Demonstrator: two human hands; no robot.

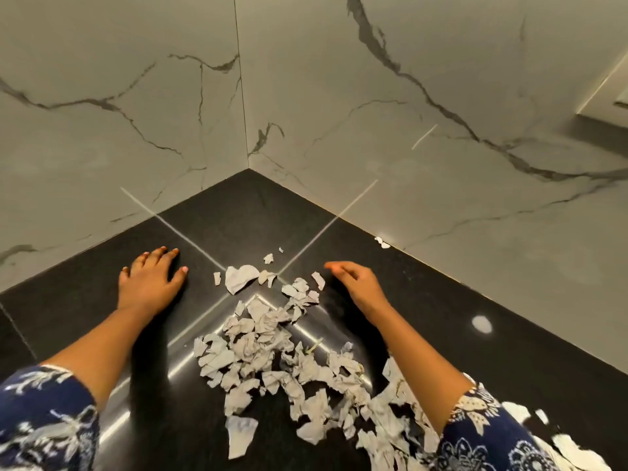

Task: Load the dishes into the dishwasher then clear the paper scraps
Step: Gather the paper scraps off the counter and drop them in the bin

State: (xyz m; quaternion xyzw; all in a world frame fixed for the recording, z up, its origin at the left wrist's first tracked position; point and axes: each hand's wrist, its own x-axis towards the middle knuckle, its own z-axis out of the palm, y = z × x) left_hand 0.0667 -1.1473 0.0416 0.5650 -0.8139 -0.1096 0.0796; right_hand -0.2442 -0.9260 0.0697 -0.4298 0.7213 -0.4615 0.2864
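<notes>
Torn white paper scraps [272,355] lie heaped on a glossy black countertop [238,212] in a corner, spreading toward the lower right. Larger loose pieces [239,277] sit at the pile's far end. My left hand [149,280] rests flat on the counter left of the scraps, fingers spread, holding nothing. My right hand [356,283] stands on its edge just right of the far scraps, fingers loosely curved, with nothing in it. No dishes or dishwasher are in view.
Marble-patterned walls [407,147] close the corner on both far sides. A small stray scrap [382,242] lies against the right wall's base. More white scraps [574,450] lie at the lower right. A pale fixture [608,100] juts from the right wall.
</notes>
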